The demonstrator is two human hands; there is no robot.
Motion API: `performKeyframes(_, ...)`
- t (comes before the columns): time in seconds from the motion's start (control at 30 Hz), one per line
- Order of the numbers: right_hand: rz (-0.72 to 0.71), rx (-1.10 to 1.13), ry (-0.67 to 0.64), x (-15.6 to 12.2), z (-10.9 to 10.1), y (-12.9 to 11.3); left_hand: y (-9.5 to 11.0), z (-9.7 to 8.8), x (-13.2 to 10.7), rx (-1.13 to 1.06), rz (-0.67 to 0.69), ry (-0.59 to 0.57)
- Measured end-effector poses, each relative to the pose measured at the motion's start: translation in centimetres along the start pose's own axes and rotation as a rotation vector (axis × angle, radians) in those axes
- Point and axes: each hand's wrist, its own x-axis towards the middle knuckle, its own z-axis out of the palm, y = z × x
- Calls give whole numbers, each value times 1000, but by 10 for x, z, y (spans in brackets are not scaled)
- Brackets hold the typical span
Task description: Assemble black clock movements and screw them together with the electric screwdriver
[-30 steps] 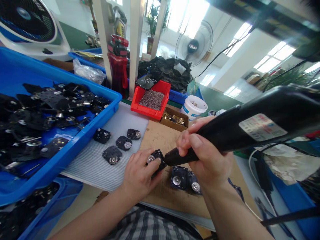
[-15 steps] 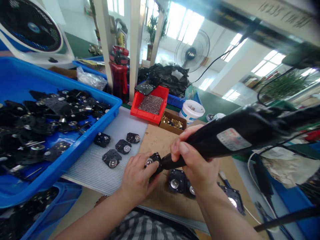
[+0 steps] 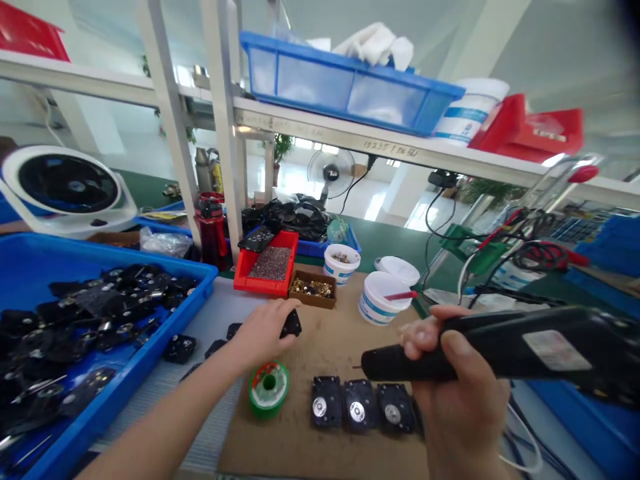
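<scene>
1. My left hand [image 3: 261,333] is out over the far side of the cardboard sheet [image 3: 325,340]. Its fingers are pinched on a small black part [image 3: 291,325], just near of the brown box of brass pieces [image 3: 313,289] and the red bin [image 3: 270,267].
2. My right hand [image 3: 453,397] is clenched round the black power driver [image 3: 525,347]. The bit points left and hovers above three black parts in a row [image 3: 356,407] at the near edge of the cardboard. It looks clear of them.
3. A green tape roll [image 3: 269,385] lies just left of that row.
4. A blue tray [image 3: 165,327] at left holds a heap of similar parts.
5. My judgement: seat the held part flat and grip it by the edges, away from the bit. The driver now lies almost level, so bring it upright before pressing.
</scene>
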Motion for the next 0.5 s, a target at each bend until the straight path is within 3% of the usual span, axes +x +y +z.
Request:
performKeyframes(0.1, 73, 38, 57, -2, -15, -2, -6, 14, 26, 39, 67, -203)
performKeyframes(0.17, 81, 61, 76, -2, -25, -6, 3, 15, 28, 89, 59, -251)
performKeyframes(0.33, 60, 102, 118, -1, -44, -19, 75, 6, -8, 239, -87, -242)
performKeyframes(0.43, 66, 141, 85, -2, -49, -22, 114, 18, -28, 256, -107, -361)
performKeyframes(0.5, 75, 159, 69, -3, -51, -23, 126, 30, -33, 258, -114, -421)
